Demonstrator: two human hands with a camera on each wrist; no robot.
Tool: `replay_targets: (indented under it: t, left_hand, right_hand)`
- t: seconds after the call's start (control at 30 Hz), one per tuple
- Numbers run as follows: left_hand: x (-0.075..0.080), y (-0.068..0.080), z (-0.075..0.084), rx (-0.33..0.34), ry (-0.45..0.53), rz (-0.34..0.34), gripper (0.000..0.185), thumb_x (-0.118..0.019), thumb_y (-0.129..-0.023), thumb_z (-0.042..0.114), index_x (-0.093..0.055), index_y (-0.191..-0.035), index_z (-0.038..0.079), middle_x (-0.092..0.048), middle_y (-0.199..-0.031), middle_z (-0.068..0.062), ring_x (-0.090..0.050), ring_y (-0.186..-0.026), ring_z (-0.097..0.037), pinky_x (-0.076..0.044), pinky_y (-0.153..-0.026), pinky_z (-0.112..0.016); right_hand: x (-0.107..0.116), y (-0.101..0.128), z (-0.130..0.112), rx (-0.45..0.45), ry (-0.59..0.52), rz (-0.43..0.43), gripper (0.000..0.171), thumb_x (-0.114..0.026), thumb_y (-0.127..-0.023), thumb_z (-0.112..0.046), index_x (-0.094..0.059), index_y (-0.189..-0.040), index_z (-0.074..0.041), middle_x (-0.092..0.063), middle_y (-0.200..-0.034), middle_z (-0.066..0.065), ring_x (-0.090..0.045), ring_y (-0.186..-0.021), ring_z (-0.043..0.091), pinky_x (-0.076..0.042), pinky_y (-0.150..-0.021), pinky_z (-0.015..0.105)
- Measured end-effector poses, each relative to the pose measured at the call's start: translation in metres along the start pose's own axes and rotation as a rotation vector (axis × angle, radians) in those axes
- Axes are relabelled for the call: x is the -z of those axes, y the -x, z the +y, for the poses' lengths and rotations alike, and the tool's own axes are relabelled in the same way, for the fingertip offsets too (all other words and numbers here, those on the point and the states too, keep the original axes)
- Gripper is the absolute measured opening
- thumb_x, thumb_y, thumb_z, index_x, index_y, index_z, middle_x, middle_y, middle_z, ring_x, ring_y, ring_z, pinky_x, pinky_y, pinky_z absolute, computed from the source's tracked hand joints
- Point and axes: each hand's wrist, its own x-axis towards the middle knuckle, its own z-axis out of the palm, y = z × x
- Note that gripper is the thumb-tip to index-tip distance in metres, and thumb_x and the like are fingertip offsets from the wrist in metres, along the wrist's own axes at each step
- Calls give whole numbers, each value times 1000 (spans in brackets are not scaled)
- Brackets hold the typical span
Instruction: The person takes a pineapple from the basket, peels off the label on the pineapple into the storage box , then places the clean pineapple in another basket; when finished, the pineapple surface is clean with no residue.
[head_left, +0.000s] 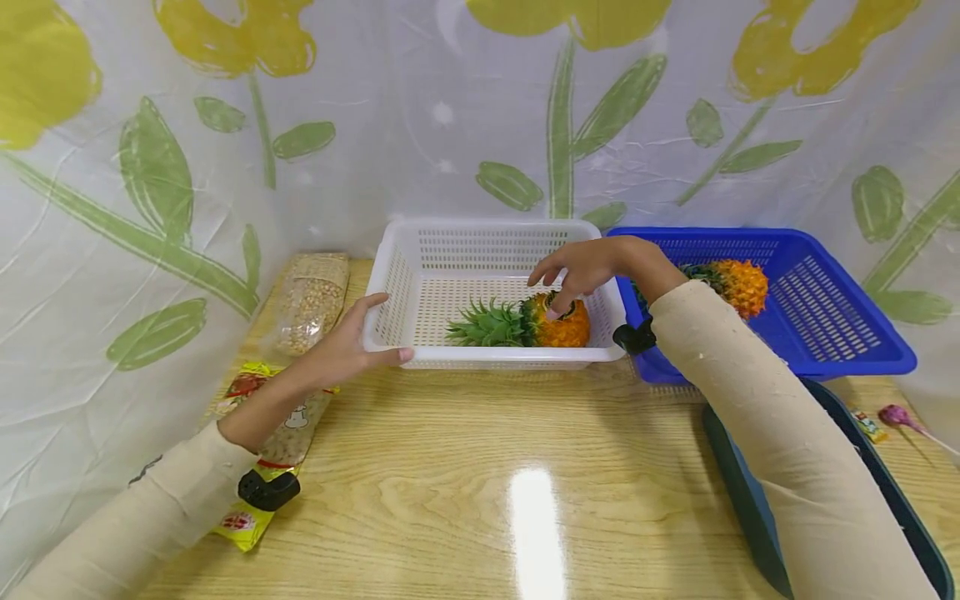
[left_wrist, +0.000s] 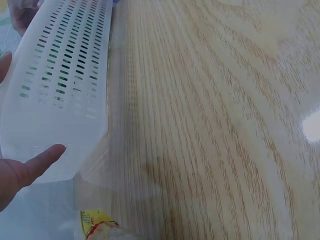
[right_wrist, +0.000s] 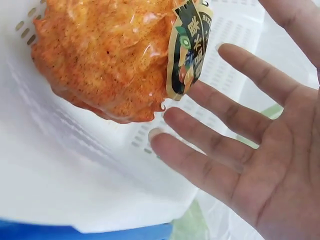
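We see the left hand (head_left: 347, 340) at centre left of the head view, its thumb and fingers set around the near left corner of the white perforated plastic basket (head_left: 420, 250), which stands on the pale wooden table (head_left: 465, 467). The left wrist view shows the thumb pressed against the basket's slotted wall (left_wrist: 55, 90).

The right hand (head_left: 581, 271) sits over the basket at centre frame, fingers spread and mostly straight, holding nothing; in the head view the fingertips seem to meet the orange pineapple with green leafy crown (head_left: 525, 323), which lies on its side on the basket floor, crown pointing to the left of the frame. In the right wrist view the fruit's plastic-wrapped orange body (right_wrist: 105, 55) carries a dark label just beside the open fingers (right_wrist: 210, 165); we cannot tell there whether they touch.

A second orange pineapple (head_left: 738, 285) lies in the blue plastic basket (head_left: 847, 333) right of centre. Snack packets (head_left: 311, 300) lie at the left.
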Motion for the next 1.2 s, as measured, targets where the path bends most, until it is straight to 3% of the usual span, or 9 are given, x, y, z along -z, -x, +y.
replay_targets:
  t: [0.27,0.53,0.9,1.2]
  left_hand:
    - [2,-2,-2,-31,82,-25,117,-83,-83,30,2,-160,6,-36,-152,-28,-44,-137,-45,-34,-112,-62]
    - [2,-2,0,-20,109,-33,118,-85,-82,26,2,-160,6,-38,-151,-28,-45,-137,-43,-36,-111,-57]
    - [1,-2,-2,-27,125,-37,117,-84,-82,22,3,-159,5,-37,-152,-30,-45,-136,-46,-38,-110,-59]
    - [1,-3,-3,-38,137,-35,117,-85,-82,21,1,-159,4,-40,-150,-29,-48,-134,-45,-38,-110,-58]
  right_hand:
    - [2,-7,-9,-45,-2,-47,80,-75,-89,-45,-38,-156,-21,-34,-160,15,-45,-139,35,-50,-101,51]
    - [3,-17,-12,-72,-2,-119,83,-76,-88,-45,-36,-157,-24,-29,-163,16,-46,-138,38,-51,-101,53]
    - [-1,-30,-13,-127,-7,-202,85,-78,-86,-42,-34,-157,-28,-25,-165,15,-34,-147,36,-50,-100,58]
    - [-5,-34,-15,-173,4,-223,90,-84,-82,-38,-33,-157,-33,-17,-167,12,-35,-146,35,-58,-87,48]
